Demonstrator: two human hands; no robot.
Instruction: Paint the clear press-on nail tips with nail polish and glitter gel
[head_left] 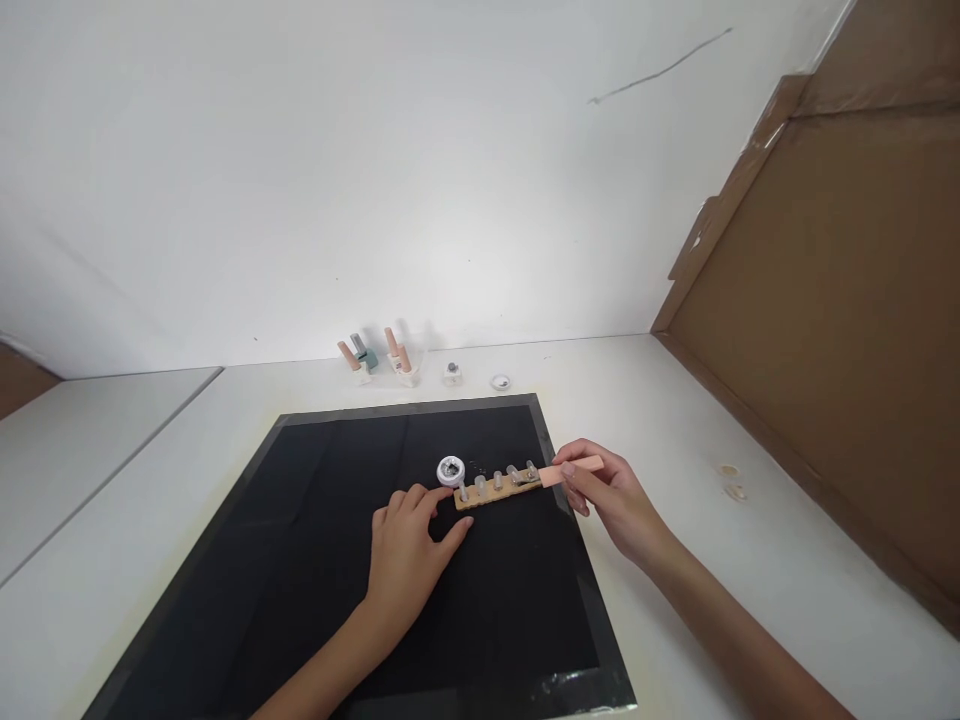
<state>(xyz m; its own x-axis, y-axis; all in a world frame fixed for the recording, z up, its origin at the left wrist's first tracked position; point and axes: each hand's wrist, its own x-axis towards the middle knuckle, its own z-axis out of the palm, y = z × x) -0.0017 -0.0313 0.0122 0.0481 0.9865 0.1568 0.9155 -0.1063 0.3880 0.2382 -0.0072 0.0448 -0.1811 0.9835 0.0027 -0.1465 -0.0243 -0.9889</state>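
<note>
On the black mat (pixel 315 540) lies a narrow wooden nail stand (pixel 487 493) with several clear false nails (pixel 497 480) upright along it. My left hand (pixel 405 545) rests on the mat, its index finger and thumb on either side of the stand's left end. My right hand (pixel 607 495) pinches the peach handle of a nail polish brush (pixel 555 475), pointed left at the rightmost nail. A dark brush tip seems to lie by that nail, though it is too small to be sure. Touching the stand's left end is a small round white pot (pixel 451 471) with silvery contents.
Behind the mat stand several nail polish bottles (pixel 405 372) with peach caps, one grey-capped teal bottle (pixel 366 355), an uncapped small bottle (pixel 452 374) and a round white lid (pixel 500 382). Two small pale pieces (pixel 731 480) lie right. A brown cardboard panel (pixel 840 330) borders the white table.
</note>
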